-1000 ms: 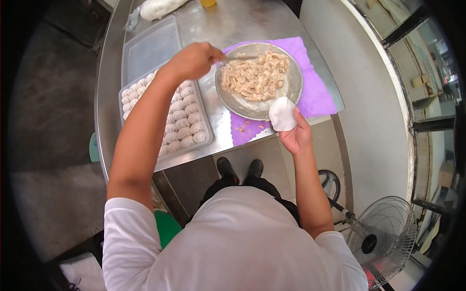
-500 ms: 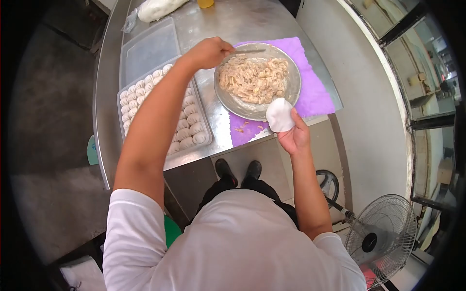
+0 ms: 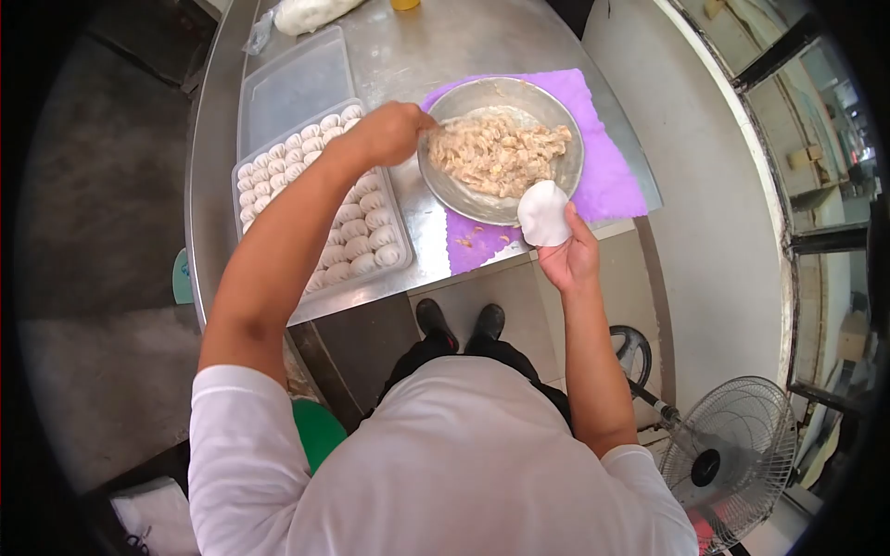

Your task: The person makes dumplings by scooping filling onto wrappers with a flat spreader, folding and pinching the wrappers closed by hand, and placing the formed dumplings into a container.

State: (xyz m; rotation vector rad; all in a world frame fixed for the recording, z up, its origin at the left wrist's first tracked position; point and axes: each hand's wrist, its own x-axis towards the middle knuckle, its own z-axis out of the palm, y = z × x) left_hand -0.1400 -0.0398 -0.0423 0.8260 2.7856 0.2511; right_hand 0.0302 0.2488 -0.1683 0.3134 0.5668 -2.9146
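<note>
At the bowl's left rim, my left hand [image 3: 394, 132] is closed on a thin utensil, mostly hidden and blurred against the filling. The metal bowl [image 3: 468, 205] rests on a purple cloth [image 3: 616, 190] and holds a pale, chunky filling [image 3: 501, 153]. My right hand [image 3: 573, 259] is palm up near the bowl's lower right rim. A round white dough wrapper [image 3: 544, 213] lies across its fingers, with the thumb pressed on its right edge. Left of the bowl, a clear plastic tray [image 3: 405, 250] bears rows of pleated dumplings [image 3: 355, 229], partly covered by my left forearm.
An empty clear container [image 3: 295, 88] adjoins the tray on the metal table [image 3: 454, 46]. Behind are a wrapped white bundle [image 3: 315, 13] and a yellow container [image 3: 404, 4]. A standing fan [image 3: 728, 463] is at the lower right, near the wall [image 3: 705, 213].
My left hand has moved down from above the bowl's upper left rim to the filling's left edge. The filling has shifted slightly within the bowl. My right hand still holds the wrapper.
</note>
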